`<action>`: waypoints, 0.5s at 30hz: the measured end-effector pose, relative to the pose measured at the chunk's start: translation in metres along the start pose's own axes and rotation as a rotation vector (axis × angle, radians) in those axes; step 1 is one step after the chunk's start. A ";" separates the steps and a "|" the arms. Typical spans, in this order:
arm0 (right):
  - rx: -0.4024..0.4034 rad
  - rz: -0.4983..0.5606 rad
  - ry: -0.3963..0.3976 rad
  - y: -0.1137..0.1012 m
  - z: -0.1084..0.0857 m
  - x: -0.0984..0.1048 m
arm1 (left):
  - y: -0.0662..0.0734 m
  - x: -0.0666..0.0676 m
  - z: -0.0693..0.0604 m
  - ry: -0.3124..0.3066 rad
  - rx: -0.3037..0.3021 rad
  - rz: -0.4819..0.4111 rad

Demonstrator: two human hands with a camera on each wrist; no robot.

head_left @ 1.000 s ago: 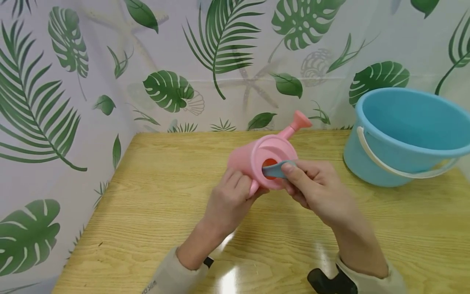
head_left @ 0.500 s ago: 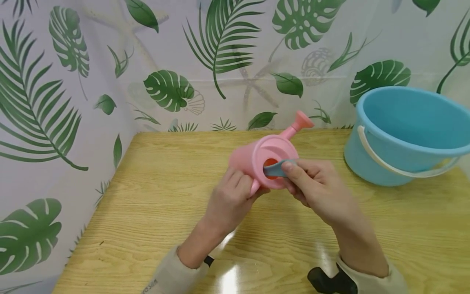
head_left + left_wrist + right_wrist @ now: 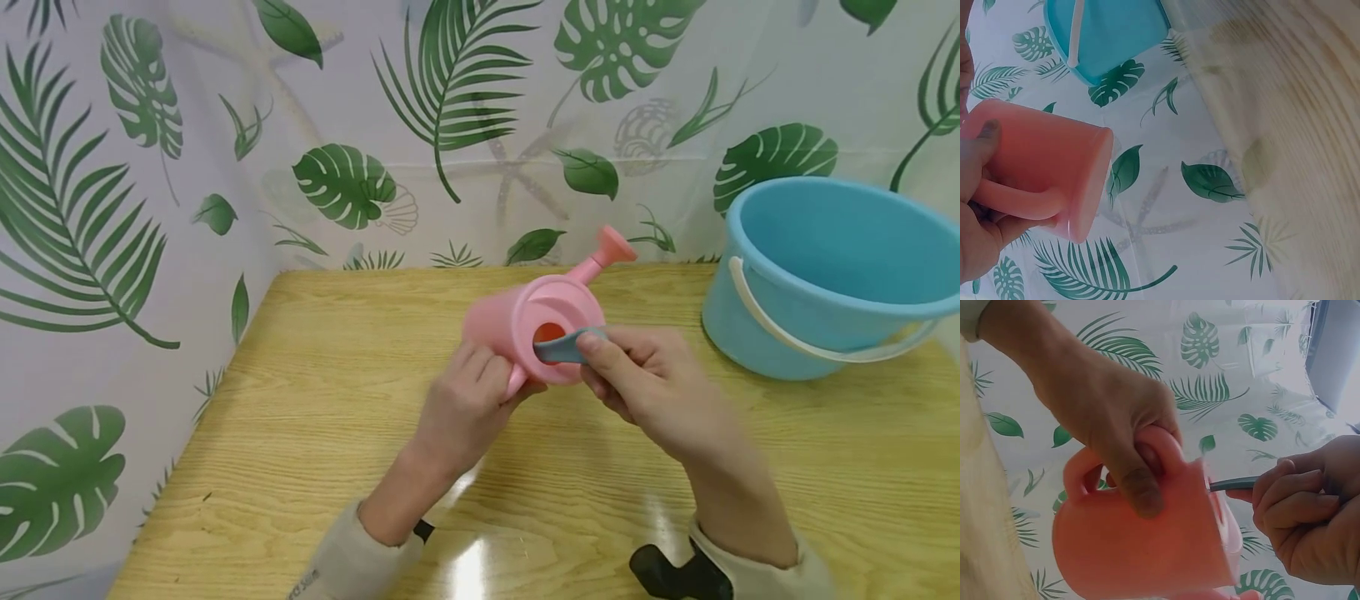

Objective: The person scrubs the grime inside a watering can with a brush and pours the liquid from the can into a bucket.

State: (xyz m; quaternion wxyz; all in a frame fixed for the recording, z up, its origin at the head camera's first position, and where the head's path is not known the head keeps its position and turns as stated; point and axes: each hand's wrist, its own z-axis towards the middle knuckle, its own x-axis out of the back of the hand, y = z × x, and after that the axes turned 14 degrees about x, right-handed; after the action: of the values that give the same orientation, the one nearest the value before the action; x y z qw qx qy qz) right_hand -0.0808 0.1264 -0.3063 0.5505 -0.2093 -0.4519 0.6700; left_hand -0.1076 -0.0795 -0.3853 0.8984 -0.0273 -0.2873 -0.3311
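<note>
A pink watering can is held tilted above the table, its round top opening turned toward the head camera and its sprinkler spout pointing to the back right. My left hand grips the can's handle, the thumb lying along the body in the right wrist view. Between thumb and fingers, my right hand pinches a flat blue-grey handle. The far end of that handle goes into the can's opening, so what it belongs to is hidden. Something orange-red shows inside the opening; whether it is the can's inner wall, I cannot tell.
A large blue bucket with a white carrying handle stands at the right of the wooden table. A leaf-printed white cloth closes off the back and left sides.
The watering can and both hands have shifted very slightly, a little right and then back left. Both grips look the same, and the blue-grey handle still reaches into the opening.
</note>
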 end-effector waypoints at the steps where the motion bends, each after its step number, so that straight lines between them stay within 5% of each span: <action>1: -0.007 -0.009 -0.014 0.001 0.001 -0.001 | 0.000 0.000 0.000 0.009 -0.012 -0.001; 10: 0.025 0.010 0.055 -0.002 -0.002 0.003 | -0.004 -0.001 -0.001 0.016 -0.013 -0.029; 15: -0.032 -0.133 0.027 0.002 0.003 0.000 | -0.004 -0.005 -0.003 0.026 -0.060 -0.038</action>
State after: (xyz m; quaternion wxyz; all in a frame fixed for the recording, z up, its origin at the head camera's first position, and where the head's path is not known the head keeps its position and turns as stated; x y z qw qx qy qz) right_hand -0.0846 0.1255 -0.3068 0.5967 -0.1966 -0.4678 0.6216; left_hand -0.1116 -0.0803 -0.3912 0.8944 -0.0445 -0.2658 -0.3568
